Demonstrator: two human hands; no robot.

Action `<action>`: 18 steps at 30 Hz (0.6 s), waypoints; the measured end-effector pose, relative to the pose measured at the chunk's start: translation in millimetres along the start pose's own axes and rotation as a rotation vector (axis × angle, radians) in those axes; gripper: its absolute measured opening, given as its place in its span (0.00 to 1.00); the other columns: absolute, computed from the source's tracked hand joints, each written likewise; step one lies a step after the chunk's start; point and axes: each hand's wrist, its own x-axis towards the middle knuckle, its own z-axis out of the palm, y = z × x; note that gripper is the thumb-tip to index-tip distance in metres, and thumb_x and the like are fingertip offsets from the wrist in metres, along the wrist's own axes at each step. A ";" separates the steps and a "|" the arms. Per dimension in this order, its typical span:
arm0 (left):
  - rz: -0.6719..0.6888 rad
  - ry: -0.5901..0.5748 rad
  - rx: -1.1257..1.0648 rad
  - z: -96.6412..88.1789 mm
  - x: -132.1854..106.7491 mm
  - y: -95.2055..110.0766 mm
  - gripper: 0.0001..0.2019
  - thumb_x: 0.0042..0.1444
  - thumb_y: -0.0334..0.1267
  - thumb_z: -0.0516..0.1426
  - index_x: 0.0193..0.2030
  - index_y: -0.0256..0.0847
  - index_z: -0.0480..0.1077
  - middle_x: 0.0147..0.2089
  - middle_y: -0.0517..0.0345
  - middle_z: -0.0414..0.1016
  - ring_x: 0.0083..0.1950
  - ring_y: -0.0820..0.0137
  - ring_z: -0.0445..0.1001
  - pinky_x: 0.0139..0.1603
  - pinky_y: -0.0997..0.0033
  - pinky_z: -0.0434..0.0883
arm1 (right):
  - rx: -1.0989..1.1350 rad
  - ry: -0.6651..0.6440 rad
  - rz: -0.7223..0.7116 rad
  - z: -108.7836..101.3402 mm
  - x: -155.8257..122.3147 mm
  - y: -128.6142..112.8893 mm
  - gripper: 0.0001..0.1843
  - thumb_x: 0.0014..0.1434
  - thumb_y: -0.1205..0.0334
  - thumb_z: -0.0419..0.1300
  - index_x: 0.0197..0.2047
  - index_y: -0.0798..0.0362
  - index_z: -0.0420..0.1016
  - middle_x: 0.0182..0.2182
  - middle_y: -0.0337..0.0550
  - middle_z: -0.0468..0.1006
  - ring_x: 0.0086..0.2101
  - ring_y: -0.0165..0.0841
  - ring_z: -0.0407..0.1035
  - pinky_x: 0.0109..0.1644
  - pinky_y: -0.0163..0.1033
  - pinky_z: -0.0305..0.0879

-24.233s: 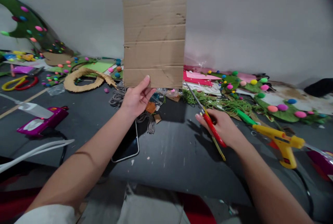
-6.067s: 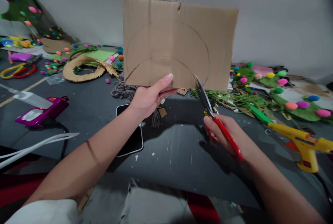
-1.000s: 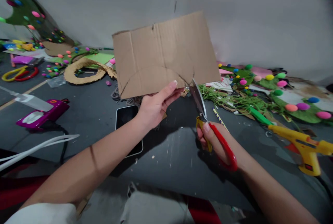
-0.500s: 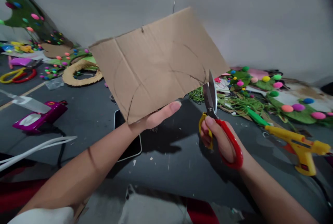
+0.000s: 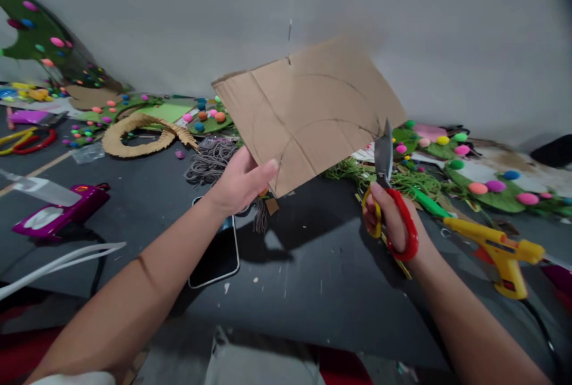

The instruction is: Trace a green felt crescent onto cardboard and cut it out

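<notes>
My left hand (image 5: 243, 181) grips a flat piece of cardboard (image 5: 313, 114) by its lower left edge, thumb on the face and the other fingers behind it. Curved dark lines are drawn across the cardboard, which is tilted and held above the table. In my right hand (image 5: 389, 212) is a pair of scissors (image 5: 383, 155) with one red and one yellow handle loop. The blades point up at the cardboard's lower right edge, by the end of a drawn curve. Whether they bite into the cardboard I cannot tell.
A phone (image 5: 214, 263) lies on the dark table (image 5: 313, 301) below my left wrist. Grey yarn (image 5: 208, 161) and a cardboard ring (image 5: 138, 143) are behind it. At right lie a yellow glue gun (image 5: 496, 248) and green strings (image 5: 402, 176); at left, a purple device (image 5: 67, 212) and second scissors (image 5: 31, 140).
The cardboard has swung to the right and a little away. My left hand now holds it at its lower left edge instead of from beneath. The scissors have shifted slightly right.
</notes>
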 end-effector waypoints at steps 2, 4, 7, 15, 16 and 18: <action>-0.072 0.121 -0.043 4.2 3.4 3.0 0.26 0.45 0.43 0.77 0.51 0.41 0.79 0.52 0.47 0.86 0.61 0.48 0.82 0.61 0.50 0.80 | -0.021 -0.010 0.007 0.6 -1.0 -0.9 0.36 0.59 0.23 0.61 0.24 0.49 0.65 0.17 0.36 0.65 0.19 0.31 0.64 0.23 0.36 0.59; -0.102 0.172 -0.086 5.7 7.0 3.3 0.22 0.46 0.37 0.76 0.48 0.39 0.80 0.48 0.49 0.87 0.54 0.52 0.85 0.56 0.54 0.83 | 0.027 -0.036 0.046 4.8 -3.3 -2.4 0.37 0.55 0.22 0.63 0.24 0.49 0.65 0.18 0.36 0.64 0.19 0.30 0.62 0.22 0.36 0.58; -0.101 0.201 -0.139 6.4 9.4 -0.3 0.21 0.45 0.34 0.76 0.47 0.38 0.81 0.46 0.51 0.88 0.49 0.56 0.87 0.51 0.59 0.85 | 0.120 -0.066 0.111 13.4 -6.1 -3.8 0.38 0.49 0.21 0.67 0.24 0.49 0.65 0.19 0.35 0.64 0.20 0.28 0.60 0.23 0.35 0.60; -0.139 0.169 -0.175 15.9 2.0 -13.3 0.20 0.46 0.33 0.76 0.47 0.38 0.81 0.49 0.49 0.87 0.52 0.56 0.86 0.50 0.60 0.84 | 0.237 -0.108 0.088 15.5 -3.3 6.6 0.38 0.52 0.19 0.63 0.26 0.49 0.65 0.19 0.35 0.65 0.20 0.29 0.63 0.25 0.36 0.61; -0.146 0.165 -0.175 17.5 0.9 -14.2 0.21 0.45 0.32 0.76 0.48 0.38 0.81 0.50 0.48 0.87 0.53 0.55 0.86 0.50 0.60 0.84 | 0.243 -0.102 0.080 15.0 -3.0 7.5 0.38 0.53 0.19 0.62 0.27 0.49 0.65 0.20 0.35 0.65 0.20 0.29 0.64 0.25 0.36 0.61; -0.160 0.159 -0.169 20.2 -1.0 -15.5 0.23 0.44 0.31 0.76 0.49 0.38 0.81 0.52 0.47 0.87 0.55 0.53 0.85 0.52 0.58 0.84 | 0.246 -0.096 0.063 14.8 -3.0 8.5 0.38 0.54 0.19 0.61 0.27 0.49 0.66 0.20 0.34 0.66 0.20 0.30 0.64 0.25 0.36 0.62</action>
